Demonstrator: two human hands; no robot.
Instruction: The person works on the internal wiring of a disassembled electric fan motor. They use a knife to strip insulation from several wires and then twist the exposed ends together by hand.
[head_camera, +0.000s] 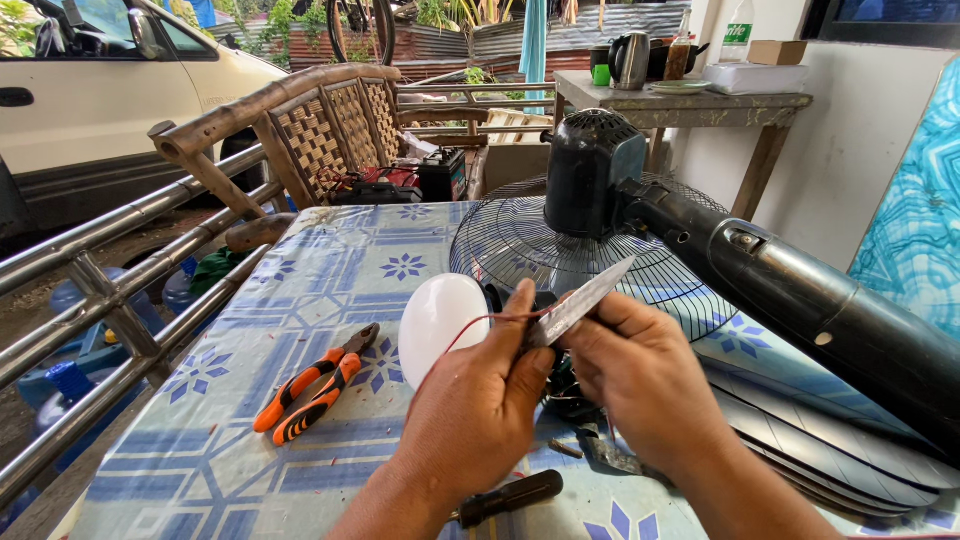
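My left hand (480, 400) pinches a thin red wire (470, 328) between thumb and fingers. My right hand (640, 375) grips a knife (583, 300), its blade angled up to the right and resting against the wire near my left thumb. Just beyond my hands lies a black stand fan (590, 190) on its side, with its motor housing up and its wire grille (500, 240) against the table. A white round cap (440, 320) sits right behind my left hand. The table wears a blue patterned cloth (300, 300).
Orange-handled pliers (315, 385) lie left of my hands. A black-handled screwdriver (510, 497) rests near the front edge. The fan's black pole (820, 300) runs to the right. A woven bamboo chair (320, 130), a metal railing (110, 300) and a white car (110, 90) stand left and behind.
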